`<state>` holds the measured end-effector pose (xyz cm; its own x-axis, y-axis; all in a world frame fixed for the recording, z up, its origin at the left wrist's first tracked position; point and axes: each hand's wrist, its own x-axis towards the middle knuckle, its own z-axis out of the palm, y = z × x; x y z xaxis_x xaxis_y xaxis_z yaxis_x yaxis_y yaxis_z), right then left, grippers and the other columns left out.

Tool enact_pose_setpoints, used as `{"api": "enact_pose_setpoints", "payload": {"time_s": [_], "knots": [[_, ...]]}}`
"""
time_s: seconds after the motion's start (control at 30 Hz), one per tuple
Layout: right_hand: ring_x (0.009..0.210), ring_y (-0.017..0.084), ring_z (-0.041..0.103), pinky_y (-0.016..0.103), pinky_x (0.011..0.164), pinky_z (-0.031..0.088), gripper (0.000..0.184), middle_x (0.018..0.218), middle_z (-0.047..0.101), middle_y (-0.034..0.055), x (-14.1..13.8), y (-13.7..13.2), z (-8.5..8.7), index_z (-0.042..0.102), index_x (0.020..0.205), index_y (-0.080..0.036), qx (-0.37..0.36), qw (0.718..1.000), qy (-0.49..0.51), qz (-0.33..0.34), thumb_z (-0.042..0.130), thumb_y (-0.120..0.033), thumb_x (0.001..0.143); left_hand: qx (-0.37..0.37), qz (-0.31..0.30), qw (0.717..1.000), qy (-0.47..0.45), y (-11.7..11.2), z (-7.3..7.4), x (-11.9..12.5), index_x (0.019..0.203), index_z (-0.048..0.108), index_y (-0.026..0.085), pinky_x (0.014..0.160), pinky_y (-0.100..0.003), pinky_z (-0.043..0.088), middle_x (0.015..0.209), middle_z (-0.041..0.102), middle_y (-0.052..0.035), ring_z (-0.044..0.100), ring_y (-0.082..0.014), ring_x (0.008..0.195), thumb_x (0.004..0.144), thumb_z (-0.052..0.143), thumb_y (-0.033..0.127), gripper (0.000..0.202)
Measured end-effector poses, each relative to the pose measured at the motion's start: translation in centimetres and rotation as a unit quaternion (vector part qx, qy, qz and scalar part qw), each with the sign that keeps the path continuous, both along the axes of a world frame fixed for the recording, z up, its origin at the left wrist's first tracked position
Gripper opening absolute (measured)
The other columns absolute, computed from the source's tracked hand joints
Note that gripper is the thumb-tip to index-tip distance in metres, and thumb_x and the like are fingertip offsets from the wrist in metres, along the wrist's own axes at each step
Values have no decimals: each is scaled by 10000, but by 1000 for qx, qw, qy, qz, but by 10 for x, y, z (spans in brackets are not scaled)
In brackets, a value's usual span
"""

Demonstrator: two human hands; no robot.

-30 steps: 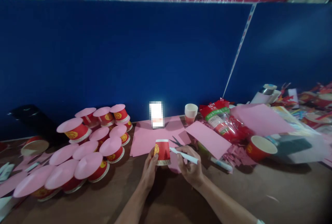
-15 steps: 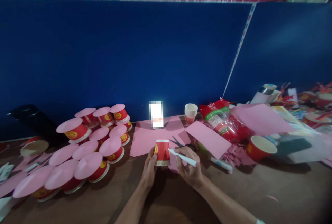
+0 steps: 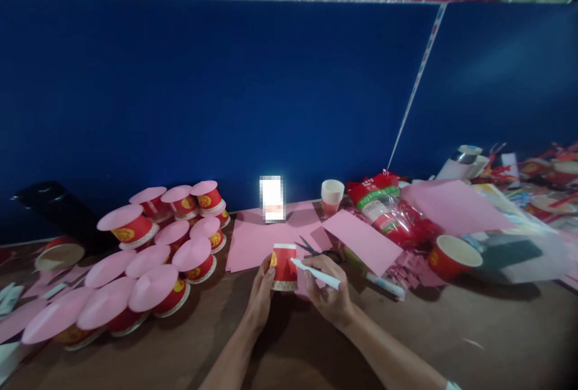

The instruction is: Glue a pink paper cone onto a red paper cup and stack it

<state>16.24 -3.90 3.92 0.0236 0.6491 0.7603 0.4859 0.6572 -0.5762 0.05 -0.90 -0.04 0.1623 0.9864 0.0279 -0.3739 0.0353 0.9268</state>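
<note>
My left hand [image 3: 262, 289] is closed around the left side of a red paper cup [image 3: 284, 265], held upside down with its patterned rim at the bottom and a yellow emblem on its left. In my right hand [image 3: 332, 294] is a white glue pen [image 3: 320, 274], gripped like a pencil; its exact kind is hard to make out. The pen's tip meets, or nearly meets, the cup's red side. Behind the right hand lie dark scissors [image 3: 316, 250] on pink paper sheets [image 3: 253, 242].
On the left stand several red cups topped with pink paper cones [image 3: 153, 287]. A white-and-pink cup [image 3: 332, 194], a red plastic bag [image 3: 383, 209], a loose pink sheet [image 3: 363, 241], a white tube [image 3: 385, 286] and an upright red cup [image 3: 455, 257] lie rightward. A blue panel [image 3: 226, 89] rises behind.
The cup has shifted very slightly to the right, and the pen tip has moved a little left along its side. Both hands keep their grip.
</note>
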Motion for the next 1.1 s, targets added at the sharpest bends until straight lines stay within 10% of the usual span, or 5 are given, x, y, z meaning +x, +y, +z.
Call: {"api": "enact_pose_setpoints", "payload": {"time_s": [1.1], "knots": [[735, 171, 622, 308, 697, 508, 116, 778, 647, 52, 0, 2, -2, 595, 895, -184, -1, 1000, -10, -24, 512, -150, 822, 11, -6, 1000, 23, -3, 4, -1, 1272, 453, 188, 943, -374, 409, 1239, 566, -98, 523, -260, 1128, 823, 514, 410, 504]]}}
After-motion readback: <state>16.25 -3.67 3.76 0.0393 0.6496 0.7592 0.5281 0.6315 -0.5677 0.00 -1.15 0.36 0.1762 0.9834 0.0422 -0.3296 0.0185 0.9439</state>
